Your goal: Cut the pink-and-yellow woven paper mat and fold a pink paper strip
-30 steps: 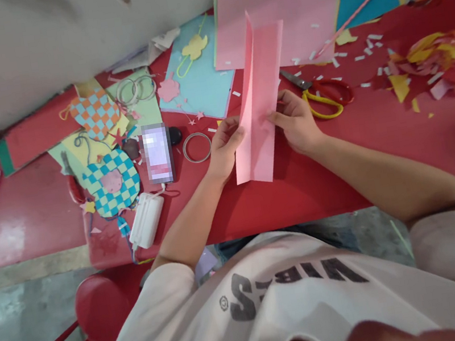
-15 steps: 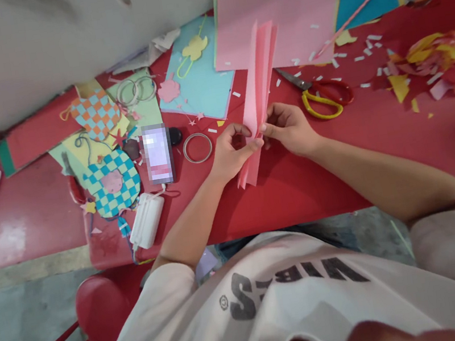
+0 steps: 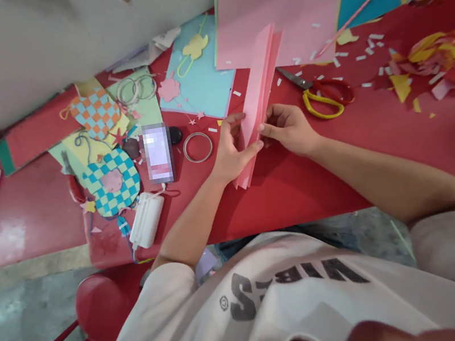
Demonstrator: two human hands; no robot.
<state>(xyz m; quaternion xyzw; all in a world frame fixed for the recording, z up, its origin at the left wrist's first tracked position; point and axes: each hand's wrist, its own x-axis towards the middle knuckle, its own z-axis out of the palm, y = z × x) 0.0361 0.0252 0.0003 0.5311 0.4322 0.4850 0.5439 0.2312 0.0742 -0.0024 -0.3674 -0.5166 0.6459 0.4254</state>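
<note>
A folded pink paper (image 3: 260,81) stands nearly on edge above the red table (image 3: 340,170), its layers pressed close together. My left hand (image 3: 230,150) pinches it from the left side, thumb against the fold. My right hand (image 3: 290,129) pinches the same spot from the right with thumb and forefinger. Both hands meet at the paper's lower middle. Red and yellow scissors (image 3: 320,99) lie just beyond my right hand.
A stack of pink and blue sheets (image 3: 296,4) lies at the back. A phone (image 3: 157,153), a wire ring (image 3: 197,147), a white power bank (image 3: 146,219), woven checkered paper hearts (image 3: 112,180) and paper scraps (image 3: 438,59) lie around. A grey wall (image 3: 39,45) borders the left.
The pink paper, open like a V a second ago, has been folded nearly shut. My hands came together on it, and the left thumb now lies flatter against the fold.
</note>
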